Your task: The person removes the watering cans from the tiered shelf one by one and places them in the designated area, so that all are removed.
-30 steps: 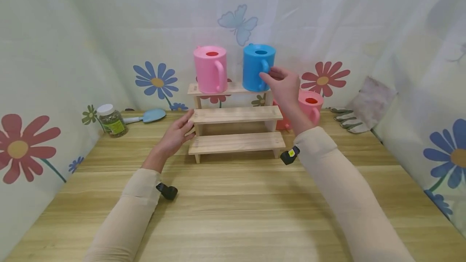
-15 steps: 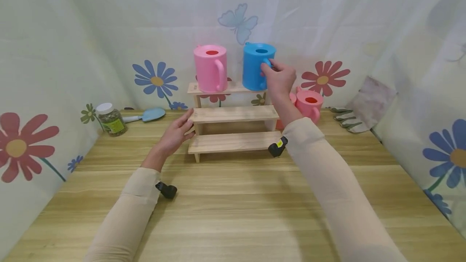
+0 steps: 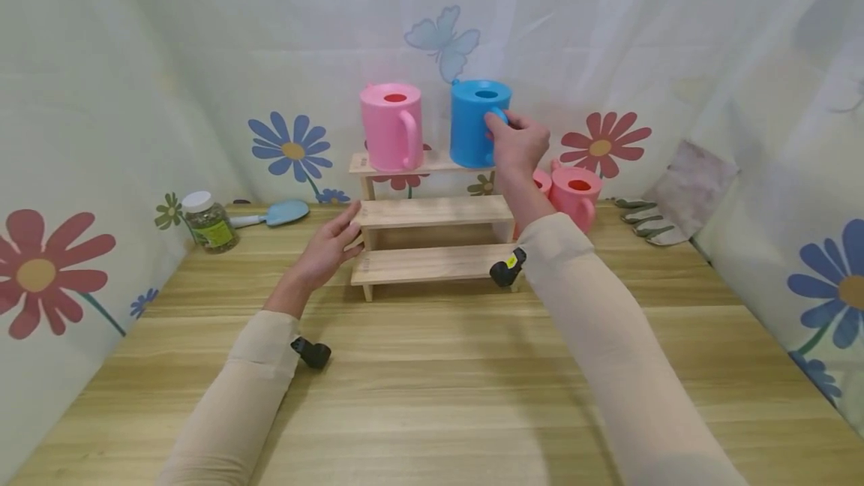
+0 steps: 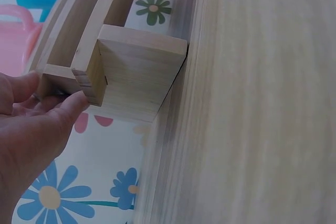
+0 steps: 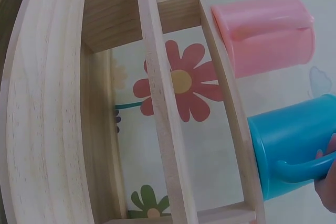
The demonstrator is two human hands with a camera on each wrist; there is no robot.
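At the far left of the worktop (image 3: 405,373) stands a jar (image 3: 214,232) with a white lid, and just beside it lies a trowel (image 3: 286,213) with a pale blue blade. Next comes the left hand (image 3: 324,250): its fingers are loosely stretched and touch the left end of the wooden stand (image 3: 432,266), around the height of the middle shelf. The stand has three steps, and on the left part of its top shelf a pink watering can (image 3: 388,130) is upright. To the right of it — with a gap between — is the blue watering can (image 3: 469,127), also upright, its base meeting the same shelf (this is seen well from the right wrist). The right hand (image 3: 521,147) grips its handle between thumb and fingers. Behind the right arm, lower down, are a mostly hidden can (image 3: 543,184) and, just beside it, another pink can (image 3: 570,197). Farthest to the right lies a pale glove (image 3: 688,182)
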